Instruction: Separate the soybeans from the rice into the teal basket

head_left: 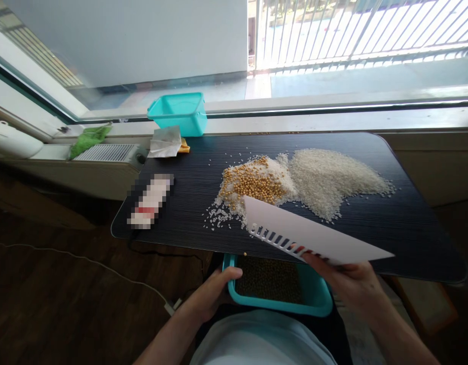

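At the near edge of the table (408,223), on the left side, the left hand (214,294) comes up from below with the forearm slanted and the wrist almost straight. Its fingers are curled on the left rim of the tub (317,306): the thumb lies over the rim and the other fingers are hidden under it. The tub sits at the person's lap, partly under the table, and holds brownish beans.

Above it a white scoop (313,233) is tilted, with its far tip touching the pile of beans (251,182), which is mixed with rice (328,180). The right hand (348,284) reaches in from the lower right, with the wrist bent a little upward. Its fingers are closed on the near edge of the scoop. Some fingertips show through the slots, and where the thumb lies I cannot tell.

A packet (150,201) on the left of the table is blurred, so nothing on it can be read. The table edge covers the far side of the tub. Both arms are cut off at the lower border.
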Demonstrator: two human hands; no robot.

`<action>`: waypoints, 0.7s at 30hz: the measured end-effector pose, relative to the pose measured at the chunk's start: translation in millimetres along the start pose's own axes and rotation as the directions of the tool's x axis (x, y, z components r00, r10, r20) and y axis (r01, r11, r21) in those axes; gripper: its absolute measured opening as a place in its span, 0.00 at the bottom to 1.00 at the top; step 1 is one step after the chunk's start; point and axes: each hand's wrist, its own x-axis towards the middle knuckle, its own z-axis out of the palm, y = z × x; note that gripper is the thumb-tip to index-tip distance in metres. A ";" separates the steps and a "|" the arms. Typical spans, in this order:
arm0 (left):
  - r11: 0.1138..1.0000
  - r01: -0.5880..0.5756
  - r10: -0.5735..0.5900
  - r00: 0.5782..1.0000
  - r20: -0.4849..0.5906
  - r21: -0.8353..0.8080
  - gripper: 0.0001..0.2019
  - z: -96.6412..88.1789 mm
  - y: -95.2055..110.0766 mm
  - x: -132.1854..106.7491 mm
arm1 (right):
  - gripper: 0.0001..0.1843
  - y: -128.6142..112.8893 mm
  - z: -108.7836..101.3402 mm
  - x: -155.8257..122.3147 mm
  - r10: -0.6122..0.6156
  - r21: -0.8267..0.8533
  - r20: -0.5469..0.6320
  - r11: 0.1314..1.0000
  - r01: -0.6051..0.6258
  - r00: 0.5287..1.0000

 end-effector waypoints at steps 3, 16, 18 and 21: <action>1.000 -0.003 0.003 1.000 0.001 -0.007 0.32 -1.4 -1.8 0.8 | 0.13 -12.2 27.3 2.9 -0.065 0.018 0.007 0.998 0.065 0.998; 1.000 0.022 -0.022 0.999 -0.044 -0.013 0.31 6.9 4.9 -1.4 | 0.11 -1.5 -9.6 7.3 0.072 -0.079 -0.329 0.991 -0.104 0.942; 1.000 0.024 -0.025 0.998 -0.052 -0.010 0.32 7.0 4.7 -0.8 | 0.11 -4.3 -4.8 6.6 0.088 -0.051 -0.280 0.993 -0.106 0.956; 1.000 0.024 -0.025 0.998 -0.054 -0.017 0.31 6.4 3.4 -0.3 | 0.12 -5.3 4.6 4.5 0.111 0.007 -0.176 0.994 -0.111 0.978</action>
